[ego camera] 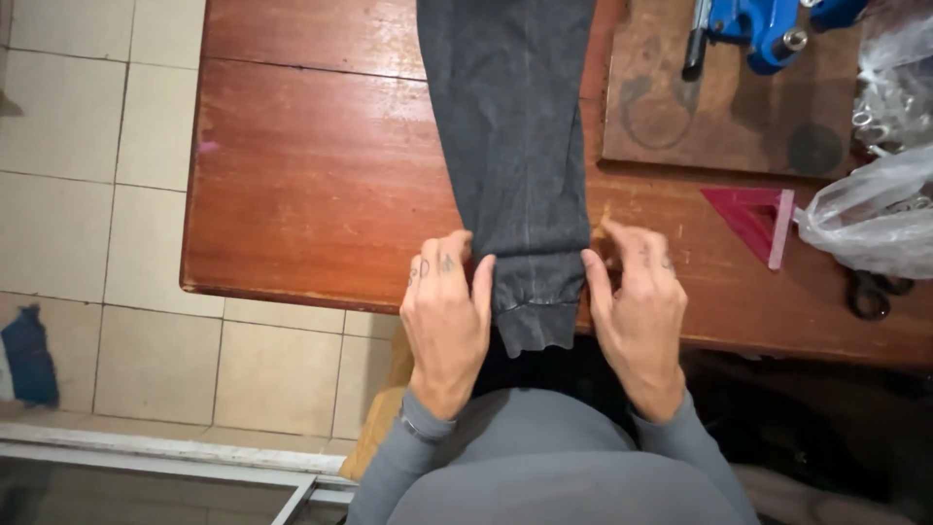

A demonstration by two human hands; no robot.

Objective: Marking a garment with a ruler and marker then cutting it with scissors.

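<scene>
Your left hand [445, 316] and right hand [637, 311] flank the ribbed cuff [533, 309] of a dark grey garment leg [510, 136] that lies flat on the reddish wooden table [311, 185], running away from your fingertips toward the far edge. Your left fingers [442, 262] rest close together on the wood just beside the fabric, with the thumb pressed against the cuff's side; your right fingers [627, 248] are slightly curled and loosely spread, touching the opposite seam with the thumb on the cuff's edge. Neither hand grips the cloth; both press at its sides. As far as I can judge, the leg is already laid out straight and fairly smooth beyond your fingers, while the cuff between your thumbs overhangs the near table edge and looks wrinkled, so that end seems the part left to settle. Well off to the right of your right fingers sit a red triangular ruler [753, 219], a clear plastic bag [870, 219], and dark scissors [875, 292]; farther beyond them, a blue metal tool [763, 24] stands on a worn brown board [724, 107].
</scene>
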